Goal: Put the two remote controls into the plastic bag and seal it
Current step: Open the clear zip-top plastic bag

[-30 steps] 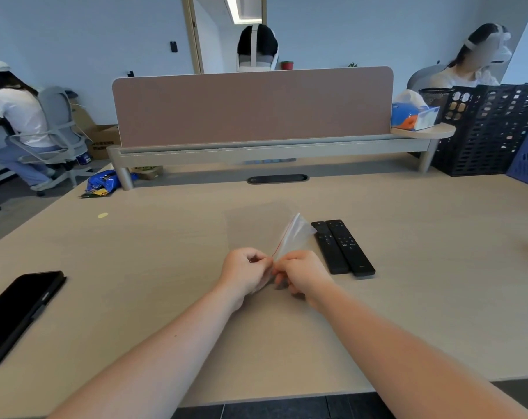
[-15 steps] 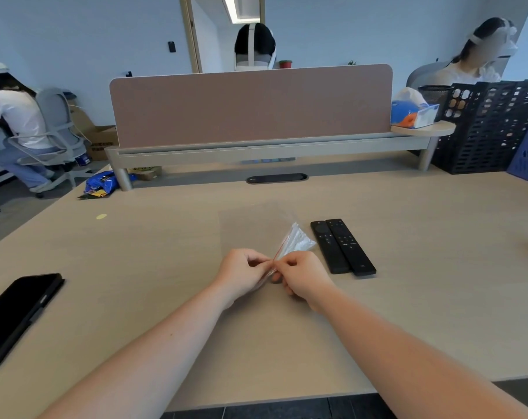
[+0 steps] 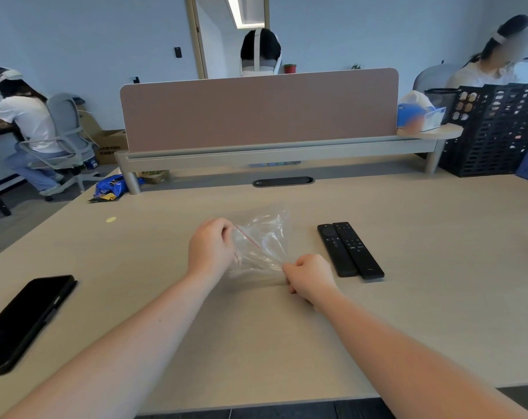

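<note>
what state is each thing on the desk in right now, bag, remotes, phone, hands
plastic bag: empty, lifted, pulled between both hands
two remote controls: flat on desk, side by side, outside bag
phone: lying flat, screen dark
left hand: pinching bag's red-striped edge
right hand: closed on bag's near edge

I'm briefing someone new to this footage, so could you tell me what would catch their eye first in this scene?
Most striking is the clear plastic bag with a red strip, held between the left hand and right hand at the middle of the desk. Just right of it, two black remote controls lie side by side, not yet bagged. A black phone lies at the desk's left edge.
</note>
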A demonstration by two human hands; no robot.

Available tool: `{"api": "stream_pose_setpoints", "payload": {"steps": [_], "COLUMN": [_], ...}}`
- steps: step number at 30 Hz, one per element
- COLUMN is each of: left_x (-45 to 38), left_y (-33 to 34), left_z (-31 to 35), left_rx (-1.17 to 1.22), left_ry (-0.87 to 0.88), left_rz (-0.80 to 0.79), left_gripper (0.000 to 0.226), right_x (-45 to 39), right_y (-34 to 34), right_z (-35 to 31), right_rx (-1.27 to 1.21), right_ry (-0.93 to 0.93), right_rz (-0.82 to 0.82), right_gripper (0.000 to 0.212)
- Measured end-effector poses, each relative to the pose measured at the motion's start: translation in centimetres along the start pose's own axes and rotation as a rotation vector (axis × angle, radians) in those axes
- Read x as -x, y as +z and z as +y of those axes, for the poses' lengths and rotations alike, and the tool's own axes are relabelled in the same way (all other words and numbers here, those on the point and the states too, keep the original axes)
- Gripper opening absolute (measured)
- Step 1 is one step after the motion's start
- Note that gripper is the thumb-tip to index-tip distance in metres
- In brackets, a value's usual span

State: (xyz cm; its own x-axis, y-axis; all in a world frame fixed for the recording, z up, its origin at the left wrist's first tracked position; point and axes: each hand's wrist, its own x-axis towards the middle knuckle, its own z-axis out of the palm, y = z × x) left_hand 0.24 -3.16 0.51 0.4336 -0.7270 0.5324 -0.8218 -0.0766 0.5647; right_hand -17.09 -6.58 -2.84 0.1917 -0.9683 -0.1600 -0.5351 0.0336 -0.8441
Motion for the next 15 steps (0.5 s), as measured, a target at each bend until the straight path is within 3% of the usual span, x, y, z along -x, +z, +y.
{"api": "stream_pose_setpoints", "payload": {"steps": [3, 8, 13, 15], "left_x": [-0.8, 0.8, 2.0, 2.2], "left_y": [-0.9, -0.2, 1.2, 1.2], "left_z": [-0.3, 1.1, 1.2, 0.9], "left_rx": [0.044, 0.136, -0.012, -0.032], "left_ry": [-0.002, 0.059, 0.048, 0.021], "left_rz": [0.053, -0.112, -0.299, -0.275], "left_gripper": [0.012, 0.01, 0.043, 0.033], "right_x": [0.0, -0.1, 0.3, 0.3], "right_y": [-0.6, -0.9, -1.1, -1.5], "right_z": [-0.1, -0.4, 0.0, 0.2], "right_rx": [0.038, 0.066, 0.066, 0.078], "right_ry": [0.034, 0.096, 0.071, 0.041], "right_rz": [-0.033, -0.099, -0.109, -0.103], "right_gripper": [0.013, 0.022, 0.03, 0.035]}}
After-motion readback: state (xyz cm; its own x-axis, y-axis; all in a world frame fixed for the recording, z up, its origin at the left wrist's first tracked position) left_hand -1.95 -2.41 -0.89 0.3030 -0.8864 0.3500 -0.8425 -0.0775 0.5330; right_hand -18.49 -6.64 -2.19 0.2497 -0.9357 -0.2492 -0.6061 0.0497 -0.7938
